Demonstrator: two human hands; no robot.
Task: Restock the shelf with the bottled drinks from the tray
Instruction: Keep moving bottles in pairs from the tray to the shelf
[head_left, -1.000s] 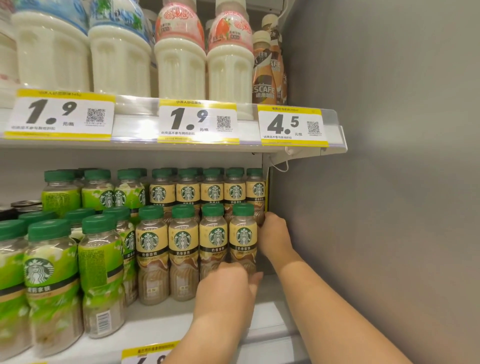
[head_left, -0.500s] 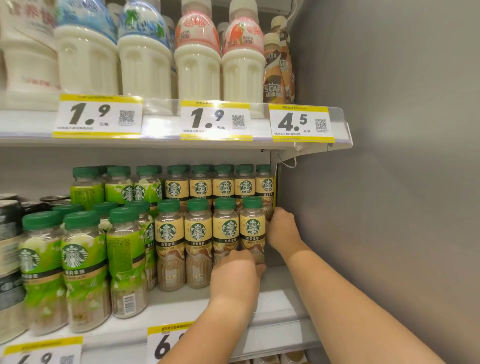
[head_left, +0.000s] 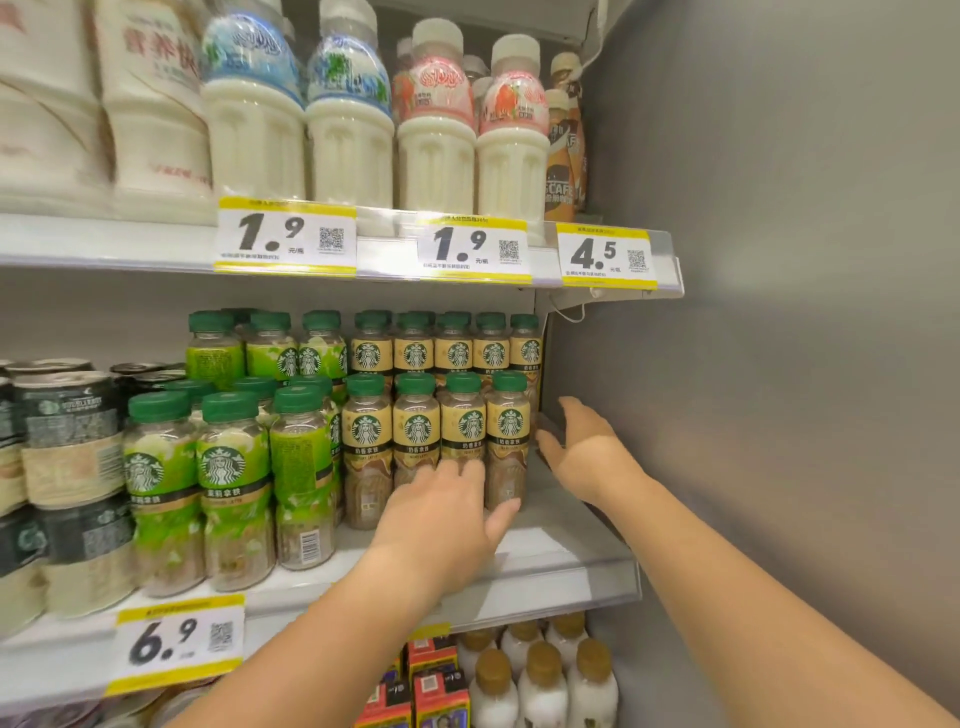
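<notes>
Left hand (head_left: 447, 512) lay flat against front-row tan-label bottles (head_left: 462, 441) on middle shelf (head_left: 561, 540), gripping nothing. Right hand (head_left: 582, 447) was spread, empty, beside rightmost bottle (head_left: 508, 441). Tray unseen. Risk: uneven push could topple tightly packed, stacked rows.

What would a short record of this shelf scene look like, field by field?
place: shop shelf beside a grey wall
front row: four tan-label bottles, upright, green caps
left of them: green-label bottles, then dark cans
shelf above: white bottles
price tags: 1.9, 1.9, 4.5 above; 6.9 below
left hand: open, fingers against the low fronts of the tan bottles
right hand: open, beside the rightmost tan bottle, holding nothing
tray: not in view
</notes>
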